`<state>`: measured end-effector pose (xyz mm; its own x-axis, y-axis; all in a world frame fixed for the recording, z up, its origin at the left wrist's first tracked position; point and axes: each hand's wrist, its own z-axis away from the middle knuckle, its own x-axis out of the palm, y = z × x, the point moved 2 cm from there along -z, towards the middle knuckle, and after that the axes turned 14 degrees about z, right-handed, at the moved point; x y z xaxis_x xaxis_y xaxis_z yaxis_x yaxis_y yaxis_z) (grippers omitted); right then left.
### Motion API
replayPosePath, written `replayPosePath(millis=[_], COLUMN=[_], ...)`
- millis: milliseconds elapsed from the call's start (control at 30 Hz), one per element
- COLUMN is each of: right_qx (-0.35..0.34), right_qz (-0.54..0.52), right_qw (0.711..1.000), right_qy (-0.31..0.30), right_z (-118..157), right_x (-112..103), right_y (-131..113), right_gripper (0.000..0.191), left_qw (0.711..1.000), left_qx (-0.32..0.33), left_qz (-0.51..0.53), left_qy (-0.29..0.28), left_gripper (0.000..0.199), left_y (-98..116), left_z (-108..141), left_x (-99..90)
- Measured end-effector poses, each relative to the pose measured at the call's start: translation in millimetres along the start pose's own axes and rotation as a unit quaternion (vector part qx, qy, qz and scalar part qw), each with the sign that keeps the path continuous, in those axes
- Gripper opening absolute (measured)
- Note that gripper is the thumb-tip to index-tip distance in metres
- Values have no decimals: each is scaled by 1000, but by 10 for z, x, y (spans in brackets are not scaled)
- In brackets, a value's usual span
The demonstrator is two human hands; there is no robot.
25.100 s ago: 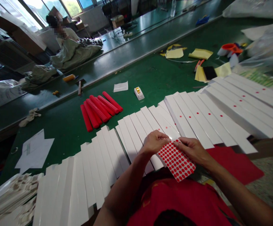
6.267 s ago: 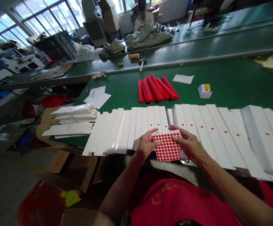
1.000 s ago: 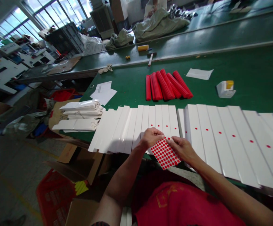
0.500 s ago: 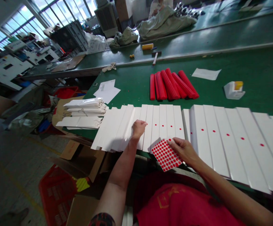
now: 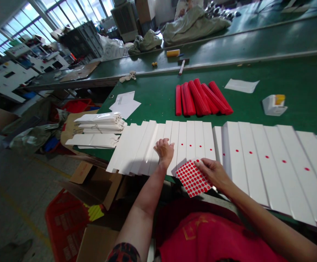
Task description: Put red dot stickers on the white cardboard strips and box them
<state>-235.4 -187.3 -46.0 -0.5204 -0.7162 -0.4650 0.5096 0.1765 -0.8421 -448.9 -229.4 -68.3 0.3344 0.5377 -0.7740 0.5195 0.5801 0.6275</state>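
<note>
My left hand (image 5: 165,150) rests over the row of overlapping white flat boxes (image 5: 142,147), its fingers spread, with nothing seen in them. In my right hand (image 5: 214,174) is a sheet of red round stickers (image 5: 192,178), pinched at its upper right corner and hanging over the table's near edge. Single red dots mark several white boxes to the right of my left hand, and more run along the right group of boxes (image 5: 259,160). Any dot beneath my left hand is hidden.
Behind the boxes lie red bundles (image 5: 192,98), white papers (image 5: 125,103), and a small white holder (image 5: 274,105) with a yellow top. Stacked white pieces (image 5: 98,125) are at the left. Cardboard boxes (image 5: 95,182) and a red crate (image 5: 62,225) stand below. A person is at the far back.
My left hand has turned and opened from a pinch, shifting slightly right over the white boxes. My right hand still holds the sticker sheet in nearly the same place.
</note>
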Motion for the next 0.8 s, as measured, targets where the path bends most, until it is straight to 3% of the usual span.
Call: replayPosePath(millis=[67,167,267,400,533,667,733,800], right_qx=[0,1,4,4,-11,-5,3,6], right_qz=[-11,-29,-35,-44,-22,-1,-1,-5], right_qw=[1000,1000,999,999,1000,1000,1000,1000], right_qy=[-1,-1,-4,-20,-19,-17,-19,-19], right_z=[-5,-13,-33,-72,-97,-103,-105,-108], right_x=[-11,-24,-13,27,40,46,54,61], right_y=[-5,-25,-44,-64,-99,-125,-123,-114], right_gripper=[51,51,52,52,53,51,50,49], left_qw=[1000,987,928,876,864,855,884,932], left_qx=[-6,-31,-30,-31,-49,-81,-95,-105], left_qz=[2,106,268,354,383,406,379,299], left_qy=[2,-117,-257,-326,-322,-313,-255,-176], left_gripper=[23,20,21,20,16,15,15,15], left_y=[31,57,108,226,295,194,84,-36], left_z=[40,116,237,378,435,365,242,82], left_x=[-67,-117,-161,-286,-362,-282,-232,-206])
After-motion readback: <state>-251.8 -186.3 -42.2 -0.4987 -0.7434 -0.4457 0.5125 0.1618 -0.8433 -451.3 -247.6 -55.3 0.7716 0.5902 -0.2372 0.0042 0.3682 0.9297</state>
